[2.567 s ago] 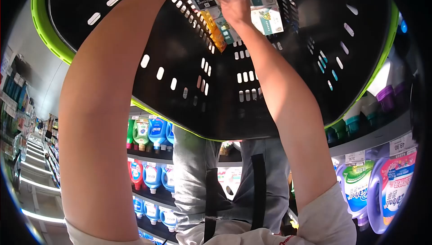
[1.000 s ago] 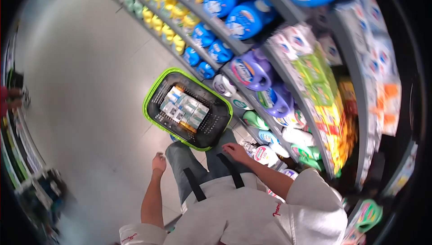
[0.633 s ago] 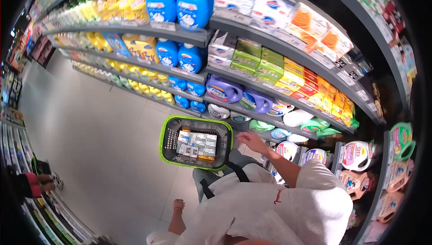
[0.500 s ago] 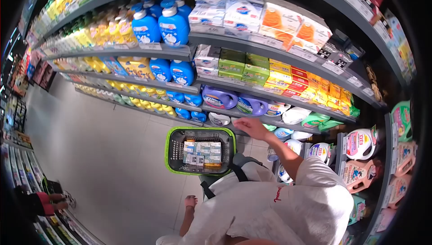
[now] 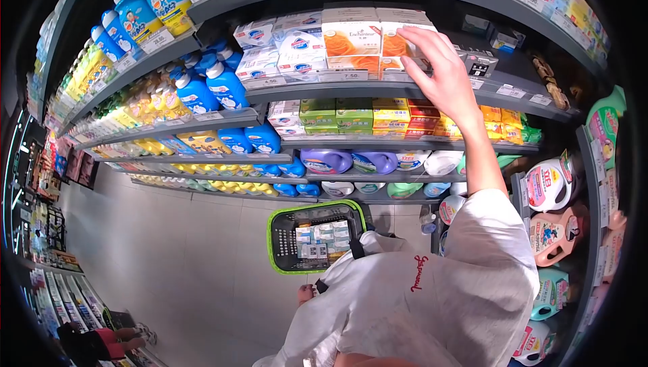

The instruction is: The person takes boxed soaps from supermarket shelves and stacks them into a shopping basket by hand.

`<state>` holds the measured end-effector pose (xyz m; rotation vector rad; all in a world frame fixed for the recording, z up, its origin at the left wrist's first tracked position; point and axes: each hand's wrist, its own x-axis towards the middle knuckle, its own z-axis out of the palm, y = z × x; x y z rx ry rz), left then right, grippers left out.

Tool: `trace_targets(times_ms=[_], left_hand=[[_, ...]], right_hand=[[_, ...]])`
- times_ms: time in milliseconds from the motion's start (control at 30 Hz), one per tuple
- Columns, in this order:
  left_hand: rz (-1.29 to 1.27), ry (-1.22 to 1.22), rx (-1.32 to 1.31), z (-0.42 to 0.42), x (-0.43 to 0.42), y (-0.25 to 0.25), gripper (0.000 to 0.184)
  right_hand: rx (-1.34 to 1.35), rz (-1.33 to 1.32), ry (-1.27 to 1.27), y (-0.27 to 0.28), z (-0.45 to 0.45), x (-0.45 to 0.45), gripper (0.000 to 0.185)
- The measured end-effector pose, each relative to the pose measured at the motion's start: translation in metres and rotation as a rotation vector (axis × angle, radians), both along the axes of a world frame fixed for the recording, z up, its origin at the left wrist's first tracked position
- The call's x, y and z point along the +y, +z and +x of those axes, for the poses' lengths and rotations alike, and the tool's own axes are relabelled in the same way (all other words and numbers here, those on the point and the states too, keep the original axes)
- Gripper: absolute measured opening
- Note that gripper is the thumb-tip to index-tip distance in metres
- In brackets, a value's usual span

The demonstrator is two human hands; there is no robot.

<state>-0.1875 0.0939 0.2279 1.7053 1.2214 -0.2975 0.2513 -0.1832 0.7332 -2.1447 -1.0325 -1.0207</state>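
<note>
My right hand [image 5: 439, 70] is raised at a shelf, fingers and thumb spread, in front of white-and-orange soap boxes [image 5: 352, 38]. Its fingertips overlap the right-hand box, and whether they touch it is unclear. Nothing is visibly held. Low beside my shirt, my left hand [image 5: 306, 293] shows only in part near a black strap, too small to read its fingers. A black basket with a green rim [image 5: 270, 242] stands on the floor, with several small white and teal boxes [image 5: 324, 237] inside.
White-and-blue soap boxes [image 5: 302, 51] sit left of the orange ones, dark boxes [image 5: 478, 60] to the right. Green boxes [image 5: 354, 116] line the shelf below. Blue bottles [image 5: 226, 85] stand left, jugs [image 5: 548, 185] right. Another person [image 5: 108, 343] is at the lower left.
My right hand has risen from above the basket to the soap boxes. The view has turned up toward the shelves, which look closer. My left hand is now mostly hidden by the shirt.
</note>
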Motion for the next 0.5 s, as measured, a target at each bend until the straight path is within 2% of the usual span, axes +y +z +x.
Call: trace_targets(times_ms=[67,100,167,200,433,500], left_hand=[[-0.012,0.012,-0.058,-0.034,0.005,-0.064,0.029],[0.018,-0.027,-0.051,-0.038,0.002,-0.068,0.029],[0.062,-0.085,-0.008,-0.039,-0.001,-0.079,0.029],[0.070,-0.095,0.000,-0.039,-0.003,-0.079,0.029],[0.101,-0.088,0.010,-0.034,-0.011,-0.071,0.029],[0.107,-0.087,0.010,-0.033,-0.014,-0.070,0.029]], right_hand=[[-0.088,-0.093,-0.101,0.000,0.012,0.001,0.044],[-0.104,-0.129,-0.133,-0.001,0.018,0.002,0.050],[-0.167,-0.154,-0.173,-0.002,0.033,0.011,0.051],[-0.234,-0.178,-0.219,-0.002,0.039,0.017,0.052],[-0.208,-0.203,-0.227,-0.017,0.058,0.043,0.045],[-0.319,-0.190,-0.266,-0.021,0.061,0.042,0.040]])
